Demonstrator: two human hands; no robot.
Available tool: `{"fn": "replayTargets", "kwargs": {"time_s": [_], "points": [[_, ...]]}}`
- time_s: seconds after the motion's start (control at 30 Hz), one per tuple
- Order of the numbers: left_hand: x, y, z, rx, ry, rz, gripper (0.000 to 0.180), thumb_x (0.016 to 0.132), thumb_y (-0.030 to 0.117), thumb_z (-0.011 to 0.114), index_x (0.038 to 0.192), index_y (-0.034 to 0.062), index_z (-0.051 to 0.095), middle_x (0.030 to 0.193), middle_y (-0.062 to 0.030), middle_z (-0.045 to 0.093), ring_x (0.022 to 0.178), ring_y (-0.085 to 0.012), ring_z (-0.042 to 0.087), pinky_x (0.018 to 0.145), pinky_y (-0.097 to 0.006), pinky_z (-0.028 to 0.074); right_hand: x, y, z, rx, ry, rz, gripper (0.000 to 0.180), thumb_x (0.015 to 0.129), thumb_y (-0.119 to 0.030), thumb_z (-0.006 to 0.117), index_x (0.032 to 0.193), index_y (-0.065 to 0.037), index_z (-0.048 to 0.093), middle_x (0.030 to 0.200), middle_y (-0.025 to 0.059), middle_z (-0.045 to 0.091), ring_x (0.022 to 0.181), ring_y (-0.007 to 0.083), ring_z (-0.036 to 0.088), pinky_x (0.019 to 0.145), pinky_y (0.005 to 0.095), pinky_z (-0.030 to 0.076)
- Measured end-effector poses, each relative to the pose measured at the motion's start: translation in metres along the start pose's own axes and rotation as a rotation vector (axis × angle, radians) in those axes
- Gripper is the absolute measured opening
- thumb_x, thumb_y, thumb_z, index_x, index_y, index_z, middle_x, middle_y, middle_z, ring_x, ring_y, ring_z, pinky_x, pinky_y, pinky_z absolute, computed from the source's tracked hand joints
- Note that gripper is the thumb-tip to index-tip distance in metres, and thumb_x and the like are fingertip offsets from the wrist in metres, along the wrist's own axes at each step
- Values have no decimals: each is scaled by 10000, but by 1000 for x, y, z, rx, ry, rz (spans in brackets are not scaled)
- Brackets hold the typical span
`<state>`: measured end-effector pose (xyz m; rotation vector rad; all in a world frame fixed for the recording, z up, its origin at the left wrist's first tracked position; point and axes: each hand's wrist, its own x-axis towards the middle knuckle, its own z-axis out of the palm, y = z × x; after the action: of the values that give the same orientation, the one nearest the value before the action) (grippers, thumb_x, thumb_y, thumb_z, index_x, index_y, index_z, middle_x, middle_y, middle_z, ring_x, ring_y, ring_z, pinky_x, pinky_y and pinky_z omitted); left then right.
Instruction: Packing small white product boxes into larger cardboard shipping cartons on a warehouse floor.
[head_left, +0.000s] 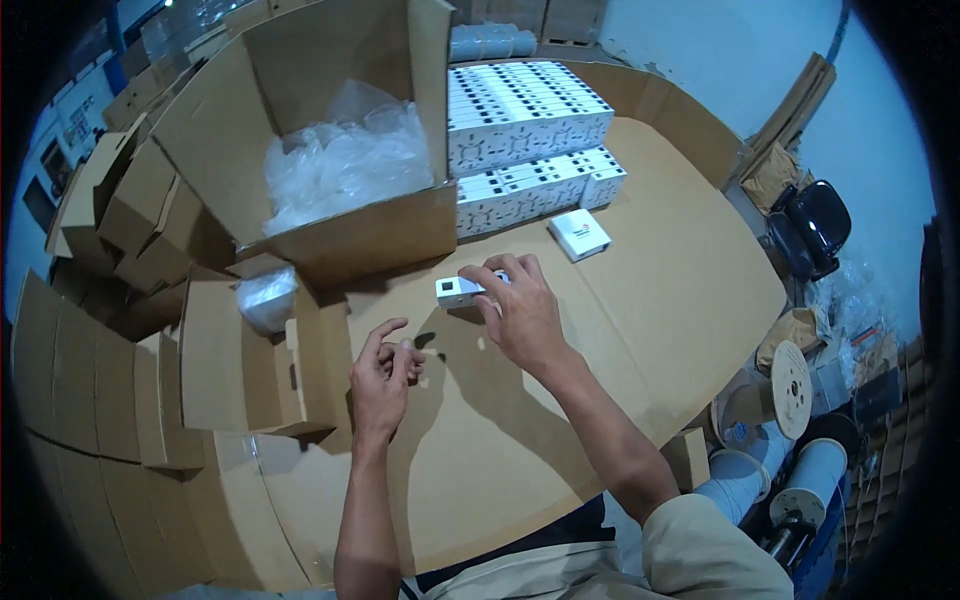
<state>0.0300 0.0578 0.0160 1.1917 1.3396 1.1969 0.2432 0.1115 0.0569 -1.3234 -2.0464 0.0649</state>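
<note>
My right hand (522,308) grips a small white box (457,291) with a dark square on its end, just over the cardboard-covered table (560,400). The fingers bend over its top and hide its right part. My left hand (384,372) hovers to the lower left of it, fingers loosely curled and apart, holding nothing that shows. Another white box (579,235) lies by itself beyond my right hand. Behind it, many similar white boxes stand in stacked rows (530,140), with dark squares along their tops.
A large open carton (355,235) with clear plastic bags (345,150) stands at the back left. Nearer, a smaller open carton (215,350) holds a wrapped clear bundle (267,298). Cable spools (790,390) and a black chair (810,225) are on the right, beyond the table edge.
</note>
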Motion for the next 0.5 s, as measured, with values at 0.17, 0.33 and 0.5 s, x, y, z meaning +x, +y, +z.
{"fn": "replayTargets", "kwargs": {"time_s": [0.17, 0.33, 0.5], "points": [[2, 5, -11, -170, -28, -62, 355, 1111, 276, 495, 1374, 47, 556, 874, -89, 712, 776, -126, 688, 642, -257, 548, -1, -40, 7, 91, -39, -14, 400, 849, -26, 732, 1224, -159, 693, 1111, 84, 647, 998, 311, 636, 823, 423, 559], [12, -8, -24, -386, 56, -18, 334, 1112, 308, 484, 1312, 58, 578, 1019, -121, 728, 825, -149, 718, 714, -287, 609, -3, -54, 22, 218, -60, -25, 363, 868, -48, 712, 1211, -163, 678, 1127, 81, 634, 971, 324, 675, 819, 456, 570], [13, -6, -31, -437, 157, 14, 286, 1058, 215, 604, 1273, 31, 564, 1112, -141, 697, 895, -175, 713, 773, -319, 624, -6, -61, 35, 426, 72, -131, 334, 833, 74, 689, 1140, -57, 704, 1286, 155, 628, 1070, 315, 686, 924, 388, 572]]}}
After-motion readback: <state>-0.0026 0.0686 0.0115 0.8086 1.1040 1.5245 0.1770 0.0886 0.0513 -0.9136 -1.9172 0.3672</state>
